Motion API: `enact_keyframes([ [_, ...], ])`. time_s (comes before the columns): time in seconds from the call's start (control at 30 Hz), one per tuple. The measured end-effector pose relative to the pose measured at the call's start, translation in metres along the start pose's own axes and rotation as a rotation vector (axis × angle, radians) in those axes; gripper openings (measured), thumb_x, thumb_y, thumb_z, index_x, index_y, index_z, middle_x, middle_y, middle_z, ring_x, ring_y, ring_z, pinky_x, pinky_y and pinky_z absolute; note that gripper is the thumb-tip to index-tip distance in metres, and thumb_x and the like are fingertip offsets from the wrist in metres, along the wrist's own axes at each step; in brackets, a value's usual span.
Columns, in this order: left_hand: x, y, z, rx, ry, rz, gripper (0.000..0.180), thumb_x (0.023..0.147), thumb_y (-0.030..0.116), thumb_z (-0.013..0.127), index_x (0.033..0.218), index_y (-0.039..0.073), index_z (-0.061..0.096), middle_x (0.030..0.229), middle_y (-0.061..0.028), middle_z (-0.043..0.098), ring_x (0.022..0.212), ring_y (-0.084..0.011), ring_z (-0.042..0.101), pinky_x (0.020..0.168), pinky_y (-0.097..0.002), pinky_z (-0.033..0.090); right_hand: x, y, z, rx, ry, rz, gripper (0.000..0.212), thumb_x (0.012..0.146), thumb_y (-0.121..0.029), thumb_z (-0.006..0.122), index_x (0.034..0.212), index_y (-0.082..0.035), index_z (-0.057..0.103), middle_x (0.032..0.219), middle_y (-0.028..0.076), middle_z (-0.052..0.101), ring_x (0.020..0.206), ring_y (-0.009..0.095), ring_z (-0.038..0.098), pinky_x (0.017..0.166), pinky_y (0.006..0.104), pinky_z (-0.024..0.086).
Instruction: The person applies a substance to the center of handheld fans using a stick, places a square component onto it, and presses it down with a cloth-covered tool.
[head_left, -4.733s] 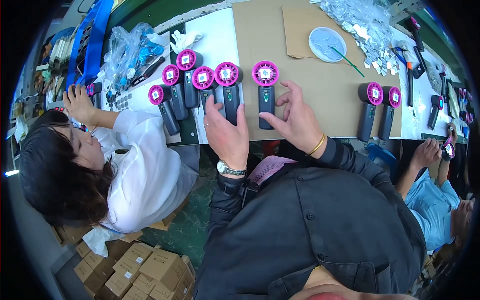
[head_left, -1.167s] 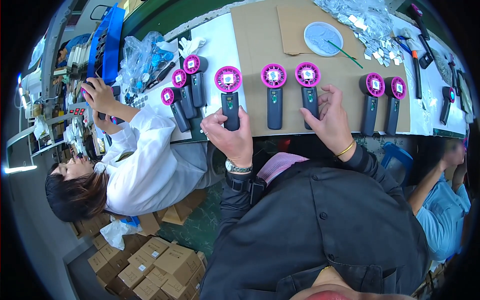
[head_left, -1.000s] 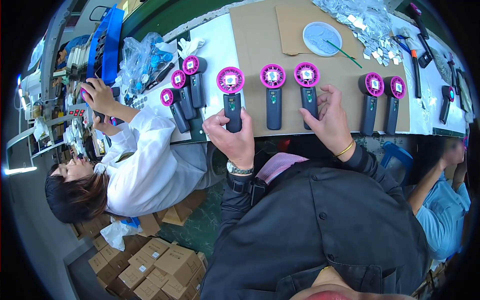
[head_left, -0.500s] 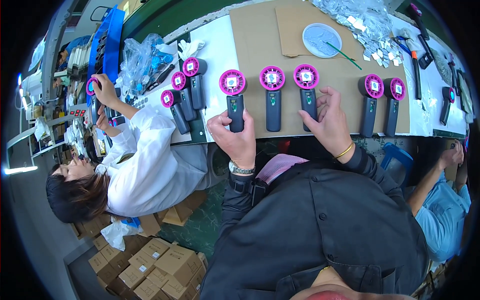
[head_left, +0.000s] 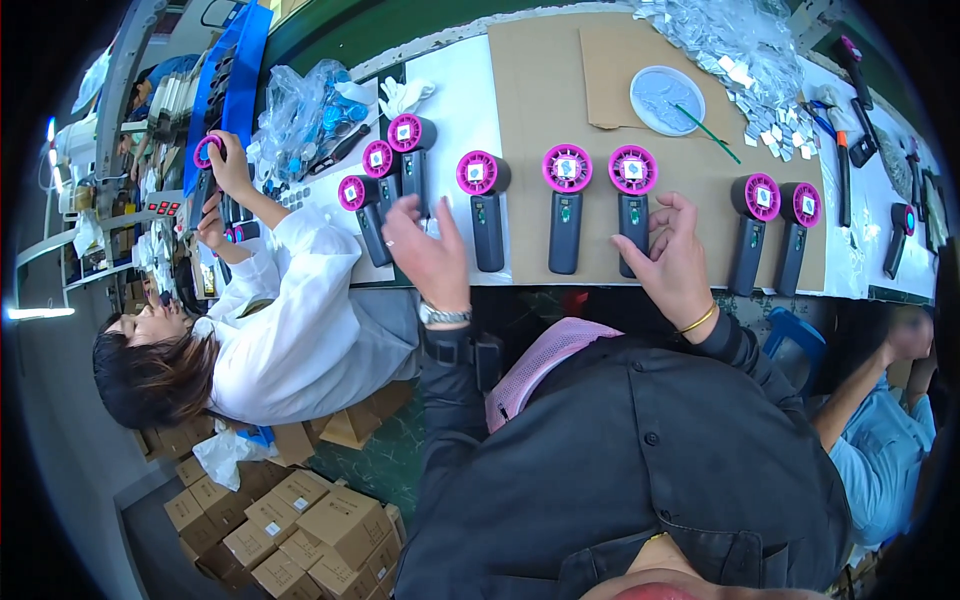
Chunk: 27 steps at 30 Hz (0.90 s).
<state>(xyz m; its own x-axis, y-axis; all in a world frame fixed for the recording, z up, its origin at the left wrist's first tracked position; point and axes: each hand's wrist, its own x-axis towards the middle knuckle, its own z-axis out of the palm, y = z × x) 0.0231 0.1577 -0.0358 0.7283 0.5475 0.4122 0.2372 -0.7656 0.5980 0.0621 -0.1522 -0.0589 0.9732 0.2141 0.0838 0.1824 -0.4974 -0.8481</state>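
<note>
My left hand (head_left: 430,255) is open, fingers spread, over the lower handles of a cluster of handheld fans (head_left: 377,160) on the left. Each fan has a magenta round head with a pale square on its hub and a dark handle. Just right of that hand stands a separate handheld fan (head_left: 487,235), apart from it. A middle fan (head_left: 565,230) lies untouched. My right hand (head_left: 675,250) is open beside another fan (head_left: 633,172); its thumb crosses the lower handle while the fingers curve apart to the right. Small green parts show on several handles.
Two more fans (head_left: 748,240) lie at the right. Behind are a round white dish (head_left: 668,100) with a green stick, and pale square pieces (head_left: 775,125) by clear plastic. A co-worker in white (head_left: 300,300) holds a fan at left; another person in blue (head_left: 885,440) sits right.
My left hand has let go of the fan at the centre left and moved left toward the cluster. My right hand stays by its fan. The whole view has shifted slightly.
</note>
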Motion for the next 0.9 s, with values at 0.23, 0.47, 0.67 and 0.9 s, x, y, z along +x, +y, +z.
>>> enact_keyframes([
  [0.23,0.047,-0.028,0.018,0.409,0.003,0.165,0.04,0.091,0.016,0.082,0.121,-0.003,0.061,0.107,-0.0203,0.067,0.102,-0.0418,0.062,0.088,-0.0528,0.048,-0.001,0.001,0.003,-0.031,0.031,-0.022,0.086,0.086,-0.022,0.096,0.144,0.002,0.038,0.101,0.011,0.062,0.061,0.013,0.057,0.054,0.0287,0.047],
  [0.47,0.033,-0.026,0.015,0.416,0.019,0.178,0.044,0.09,0.015,0.082,0.123,-0.002,0.059,0.115,-0.0225,0.062,0.112,-0.0429,0.058,0.095,-0.0524,0.046,-0.002,0.002,0.006,-0.036,0.031,-0.04,0.087,0.085,-0.023,0.096,0.145,0.001,0.038,0.101,0.011,0.063,0.06,0.012,0.058,0.053,0.0283,0.047],
  [0.67,0.011,-0.009,0.029,0.249,0.087,0.211,0.05,0.089,0.015,0.082,0.127,-0.006,0.057,0.121,-0.0239,0.059,0.117,-0.0429,0.056,0.102,-0.0513,0.045,-0.001,0.001,-0.003,-0.031,0.02,0.05,0.082,0.088,-0.024,0.093,0.145,0.001,0.039,0.103,0.015,0.064,0.07,0.021,0.065,0.064,0.0343,0.055],
  [0.9,-0.019,-0.061,0.012,0.22,0.124,0.068,0.058,0.097,0.027,0.082,0.133,-0.006,0.051,0.118,-0.0228,0.058,0.107,-0.0404,0.058,0.098,-0.0504,0.048,-0.006,-0.015,-0.01,0.048,0.024,-0.087,0.063,0.1,-0.037,0.077,0.141,-0.001,0.048,0.119,0.026,0.065,0.104,0.048,0.068,0.088,0.0527,0.056],
])
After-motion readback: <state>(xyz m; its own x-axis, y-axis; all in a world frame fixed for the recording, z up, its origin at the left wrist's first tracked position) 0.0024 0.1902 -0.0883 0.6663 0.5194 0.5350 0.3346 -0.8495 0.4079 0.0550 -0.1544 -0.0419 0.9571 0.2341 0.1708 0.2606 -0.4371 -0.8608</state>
